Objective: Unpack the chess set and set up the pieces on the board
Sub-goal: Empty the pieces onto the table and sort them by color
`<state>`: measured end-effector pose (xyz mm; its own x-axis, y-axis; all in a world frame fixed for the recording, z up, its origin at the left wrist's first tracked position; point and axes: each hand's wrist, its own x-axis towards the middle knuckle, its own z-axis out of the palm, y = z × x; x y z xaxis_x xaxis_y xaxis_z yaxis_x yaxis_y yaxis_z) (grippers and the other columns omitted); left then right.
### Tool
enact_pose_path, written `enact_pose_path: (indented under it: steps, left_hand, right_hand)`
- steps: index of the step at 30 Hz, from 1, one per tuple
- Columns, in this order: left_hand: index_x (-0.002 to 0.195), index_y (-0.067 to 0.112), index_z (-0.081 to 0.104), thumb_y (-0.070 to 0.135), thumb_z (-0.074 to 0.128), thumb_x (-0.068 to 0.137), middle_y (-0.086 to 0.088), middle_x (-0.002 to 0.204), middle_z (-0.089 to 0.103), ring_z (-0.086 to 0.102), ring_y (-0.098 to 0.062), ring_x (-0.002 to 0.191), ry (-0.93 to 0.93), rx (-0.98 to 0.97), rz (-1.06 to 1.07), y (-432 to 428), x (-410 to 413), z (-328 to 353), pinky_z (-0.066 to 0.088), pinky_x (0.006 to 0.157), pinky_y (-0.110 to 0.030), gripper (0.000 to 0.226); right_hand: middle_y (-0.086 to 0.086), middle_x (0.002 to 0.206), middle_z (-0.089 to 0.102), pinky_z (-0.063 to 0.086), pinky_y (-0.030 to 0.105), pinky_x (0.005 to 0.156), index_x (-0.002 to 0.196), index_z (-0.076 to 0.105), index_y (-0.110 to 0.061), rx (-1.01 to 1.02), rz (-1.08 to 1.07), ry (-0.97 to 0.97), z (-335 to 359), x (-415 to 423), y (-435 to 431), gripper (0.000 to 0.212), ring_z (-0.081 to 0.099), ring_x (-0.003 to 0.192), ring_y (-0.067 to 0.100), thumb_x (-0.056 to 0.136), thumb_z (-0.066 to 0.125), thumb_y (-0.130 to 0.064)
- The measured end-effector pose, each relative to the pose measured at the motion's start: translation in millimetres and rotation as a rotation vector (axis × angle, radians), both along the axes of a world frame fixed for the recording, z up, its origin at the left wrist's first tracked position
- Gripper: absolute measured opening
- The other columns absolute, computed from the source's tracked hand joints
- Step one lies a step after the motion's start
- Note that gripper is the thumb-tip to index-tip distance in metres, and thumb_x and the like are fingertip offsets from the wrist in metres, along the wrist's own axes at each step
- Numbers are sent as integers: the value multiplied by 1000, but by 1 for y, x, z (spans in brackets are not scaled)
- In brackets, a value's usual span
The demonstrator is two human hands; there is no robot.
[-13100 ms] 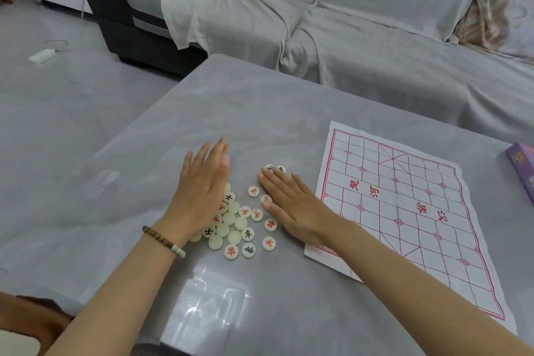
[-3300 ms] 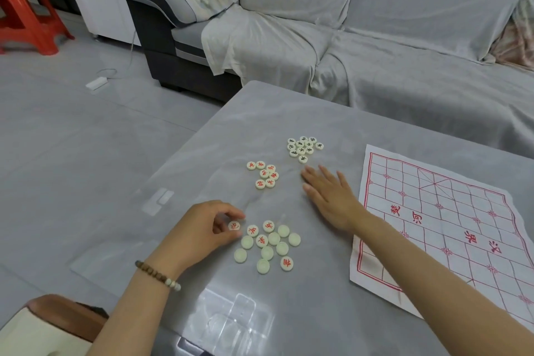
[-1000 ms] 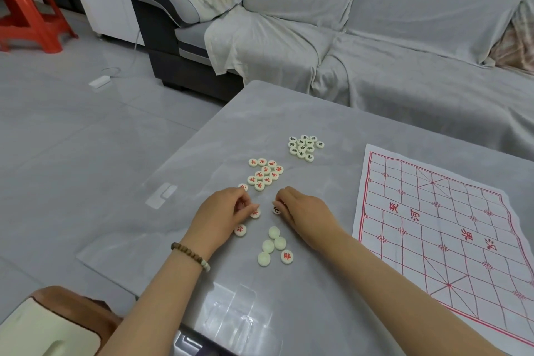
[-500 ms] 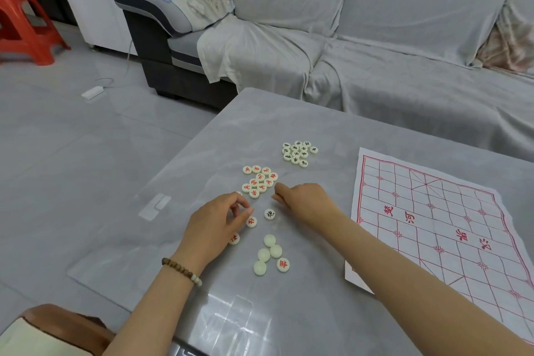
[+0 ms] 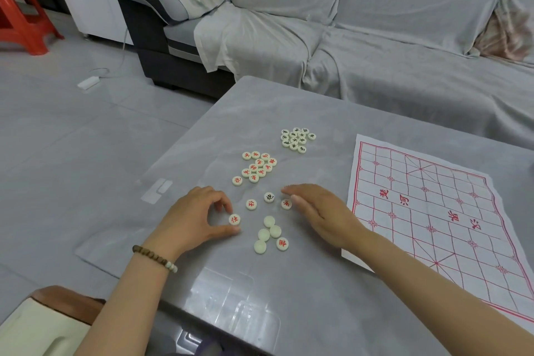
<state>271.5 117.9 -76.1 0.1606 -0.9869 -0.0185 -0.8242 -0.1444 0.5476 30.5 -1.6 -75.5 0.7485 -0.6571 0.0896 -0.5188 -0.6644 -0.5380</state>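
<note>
A paper chess board [image 5: 433, 211] with red lines lies flat on the right of the grey table [image 5: 289, 292]. Round cream pieces are sorted into a red-marked group [image 5: 258, 167] and, farther back, a black-marked group [image 5: 297, 139]. Between my hands lie loose pieces: several blank face-down ones [image 5: 267, 233], a black-marked one [image 5: 269, 197] and three red-marked ones. My left hand [image 5: 196, 217] curls thumb and forefinger round another red-marked piece [image 5: 234, 219] on the table. My right hand [image 5: 320, 211] hovers flat, fingers straight, its thumb beside a red-marked piece [image 5: 286, 204].
A grey covered sofa [image 5: 375, 52] runs behind the table. The table's left edge drops to the tiled floor, where a white power strip [image 5: 88, 81] and a red stool [image 5: 20, 17] stand. A wooden seat edge [image 5: 63, 303] shows at bottom left.
My right hand has uncurled and drawn back from the red group; a red-marked piece now lies by its thumb. My left hand has shifted nearer onto the red-marked piece.
</note>
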Motion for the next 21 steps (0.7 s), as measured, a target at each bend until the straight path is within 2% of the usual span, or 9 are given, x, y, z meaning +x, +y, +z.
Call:
enact_pose_path:
  steps: [2,4,7,10,12,16,19,21]
  left_hand:
    - [82,34,58,52,74,66,16,84,55,47,0,85,17,-4,-4,0,-3,-2,43,72,-22,29]
    - [80,34,57,51,72,69,15,81,55,47,-1,83,10,-33,10,-4,-7,-4,39,67,-18,25]
    - [82,33,58,52,71,71,15,80,55,47,-1,80,-28,-71,36,-18,-14,-4,35,62,-15,25]
    - [81,31,58,52,71,70,14,80,53,45,-3,78,-59,-122,50,-36,-21,-6,32,60,-15,28]
    - [81,29,56,53,71,70,14,79,51,44,-3,77,-66,-146,79,-48,-24,-8,30,58,-14,30]
    - [82,28,52,52,69,72,14,79,48,45,-5,76,-43,-203,160,-64,-29,-14,34,60,-19,30]
    - [85,29,52,48,70,74,13,83,47,47,-7,80,9,-216,192,-69,-32,-17,40,66,-24,28]
    - [88,29,54,47,70,74,11,87,49,48,-8,83,19,-222,192,-71,-33,-16,43,69,-25,28]
  right_hand:
    - [-16,146,37,12,20,114,139,41,-28,-24,122,84,-2,2,3,46,22,138,0,99,23,-42]
    - [-18,152,24,0,23,116,144,31,-30,-34,176,168,-4,8,5,52,7,142,-1,98,15,-48]
    - [-17,154,18,-8,25,115,147,23,-31,-73,214,261,-7,17,0,69,0,143,1,88,2,-59]
    - [-16,155,13,-13,27,114,148,18,-30,-137,160,333,-8,16,-20,76,-7,141,-1,82,-4,-62]
    - [-15,156,9,-15,29,114,149,14,-29,-154,48,372,-9,13,-43,70,-11,139,-1,88,-2,-61]
    - [-12,157,4,-13,32,115,150,11,-28,-130,-85,386,-16,16,-86,53,-12,143,7,99,15,-45]
    - [-10,157,7,-10,31,116,149,14,-26,-115,-81,305,-20,20,-95,52,-7,144,6,100,19,-42]
    - [-10,157,11,-6,29,117,148,19,-26,-106,-86,185,-17,17,-82,51,-1,144,4,100,20,-43]
